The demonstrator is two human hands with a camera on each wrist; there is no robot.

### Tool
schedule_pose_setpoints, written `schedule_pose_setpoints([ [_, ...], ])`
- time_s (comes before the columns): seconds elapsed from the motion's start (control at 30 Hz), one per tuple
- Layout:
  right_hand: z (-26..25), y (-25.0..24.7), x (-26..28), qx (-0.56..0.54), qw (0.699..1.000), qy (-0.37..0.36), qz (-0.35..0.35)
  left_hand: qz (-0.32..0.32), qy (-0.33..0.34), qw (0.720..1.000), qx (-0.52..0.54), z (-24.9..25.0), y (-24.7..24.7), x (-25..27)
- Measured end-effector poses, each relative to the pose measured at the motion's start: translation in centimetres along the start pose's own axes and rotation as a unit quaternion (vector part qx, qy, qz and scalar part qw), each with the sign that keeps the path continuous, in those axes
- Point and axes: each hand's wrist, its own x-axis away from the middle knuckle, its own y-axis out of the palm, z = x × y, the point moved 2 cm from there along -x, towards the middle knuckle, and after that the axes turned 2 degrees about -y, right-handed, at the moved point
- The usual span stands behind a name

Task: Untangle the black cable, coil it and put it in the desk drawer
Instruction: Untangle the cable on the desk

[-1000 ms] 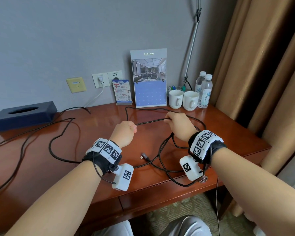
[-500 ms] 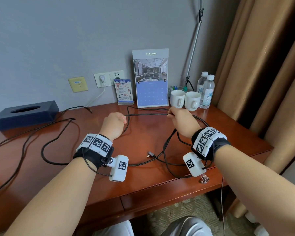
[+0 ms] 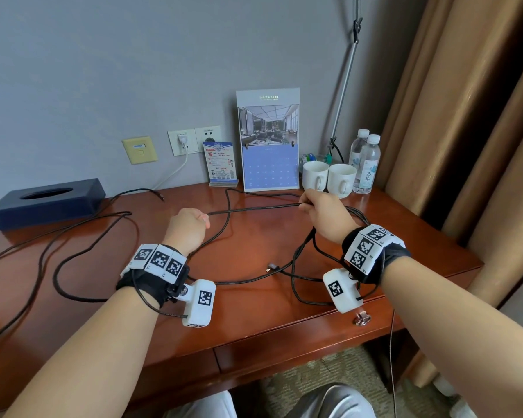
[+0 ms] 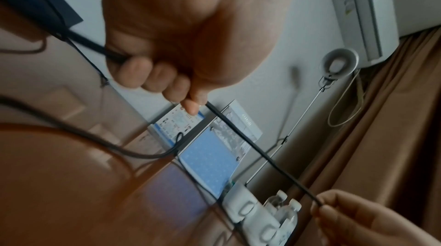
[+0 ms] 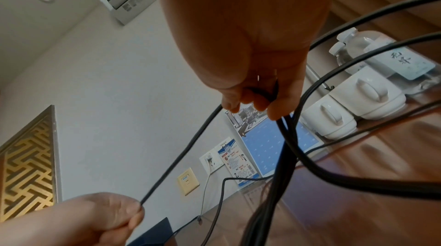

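Step in hand looked like coiling, w/ some untangling left. The left hand (image 3: 187, 227) was fisted round the black cable (image 3: 254, 209) at frame centre; the right hand (image 3: 326, 212), right of centre, pinched the same cable btwn thumb and fingertips and also held a few hanging loops. A straight, taut run of cable spanned btwn the hands, above the worktop (image 3: 254, 312).

The rest of the cable sprawled over the worktop: big slack curves at centre-left, crossed strands under the right wrist, a small plug end (image 3: 271, 266) lying at lower centre. Judged approx: only a few loops gathered, most length loose.

Next move prob. called for bringing the taut run over to the right hand as one more loop, while the left hand slid back along the cable for fresh slack; crossings near the plug end could snag.

The cable was thin, round, matte, poss. braided, and limp. The worktop was glossy red-brown wood, reflective. The drawer (image 3: 299, 348) at lower centre sat shut, w/ a metal pull
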Motion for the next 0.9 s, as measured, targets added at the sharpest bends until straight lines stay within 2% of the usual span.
schedule_pose_setpoints([
  [0.17, -1.3, 0.8, 0.8, -0.021, 1.0, -0.018, 0.0, -0.026, -0.061, 0.996, -0.064, -1.7, 1.4, -0.1],
  [0.27, -1.7, 0.7, 0.9, -0.046, 0.999, -0.023, 0.001, -0.079, -0.08, 0.986, -0.124, -1.9, 2.4, -0.4],
  [0.33, -1.7, 0.4, 0.9, -0.052, 0.998, -0.023, 0.003, -0.102, -0.043, 0.98, -0.167, -1.1, 2.9, -0.1],
  [0.47, -1.8, 0.2, 0.8, -0.058, 0.998, -0.028, -0.001, -0.106, 0.06, 0.971, -0.207, 2.0, 4.2, 0.8],
  [0.67, -2.3, 0.4, 1.3, -0.06, 0.996, -0.06, -0.033, -0.131, 0.218, 0.957, -0.141, 7.0, 6.7, 2.3],
  [0.77, -2.6, 0.2, 1.7, -0.059, 0.994, -0.082, -0.044, -0.151, 0.247, 0.946, -0.147, 8.4, 7.4, 3.1],
  [0.9, -2.1, 0.1, 2.0, -0.061, 0.993, -0.09, -0.054, -0.135, 0.257, 0.945, -0.153, 8.6, 7.5, 3.5],
])
